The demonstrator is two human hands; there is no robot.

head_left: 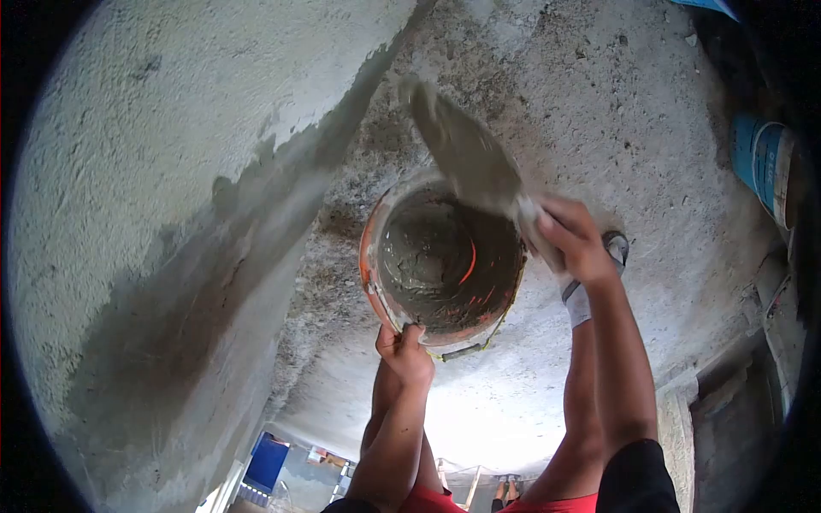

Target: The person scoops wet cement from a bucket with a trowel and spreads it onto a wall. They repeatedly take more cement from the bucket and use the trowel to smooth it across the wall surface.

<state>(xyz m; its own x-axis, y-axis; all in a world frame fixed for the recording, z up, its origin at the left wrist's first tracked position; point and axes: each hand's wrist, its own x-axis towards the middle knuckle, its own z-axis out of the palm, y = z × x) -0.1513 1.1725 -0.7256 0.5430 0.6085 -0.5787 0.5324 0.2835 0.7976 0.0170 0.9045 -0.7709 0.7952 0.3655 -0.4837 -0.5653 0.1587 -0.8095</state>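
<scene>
My left hand is closed on the near rim of an orange bucket, which is tilted so that I look into it. Wet grey mortar coats its inside and lies at the bottom. The bucket's wire handle hangs at the near side. My right hand grips the handle of a trowel, a little blurred. The mortar-smeared trowel blade points up and left, over the bucket's far rim.
On the left rises a rough wall with a dark, wet plastered band along its lower part. Stained concrete floor spreads around the bucket. A blue bucket lies at the far right. Another person's legs show at the bottom.
</scene>
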